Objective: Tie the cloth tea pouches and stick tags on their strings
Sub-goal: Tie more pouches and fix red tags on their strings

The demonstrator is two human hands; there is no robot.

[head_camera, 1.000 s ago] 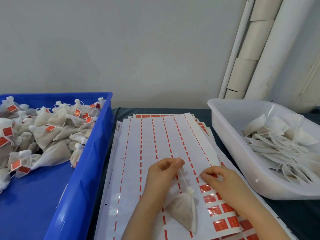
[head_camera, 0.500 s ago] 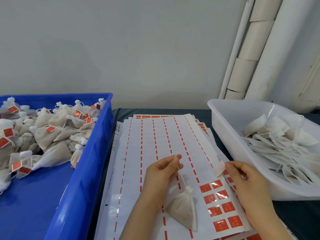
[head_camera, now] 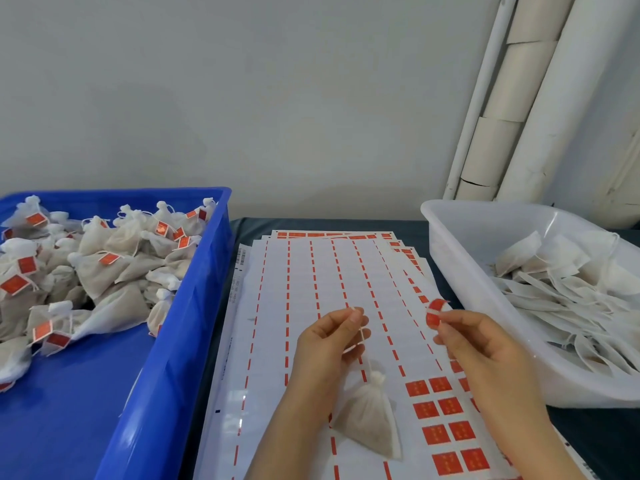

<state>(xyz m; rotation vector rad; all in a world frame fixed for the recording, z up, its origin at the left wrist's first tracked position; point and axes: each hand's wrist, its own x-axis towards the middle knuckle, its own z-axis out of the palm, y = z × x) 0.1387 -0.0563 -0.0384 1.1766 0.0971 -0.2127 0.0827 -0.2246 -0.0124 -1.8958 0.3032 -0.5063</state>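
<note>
left of the sticker sheets, blue crate of tagged pouches

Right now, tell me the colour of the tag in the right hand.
The tag is red; head view.

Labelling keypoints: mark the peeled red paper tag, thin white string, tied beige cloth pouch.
peeled red paper tag [head_camera: 435, 310], head view, curled middle.
thin white string [head_camera: 369, 364], head view, just above knot.
tied beige cloth pouch [head_camera: 371, 424], head view, body centre.
</note>
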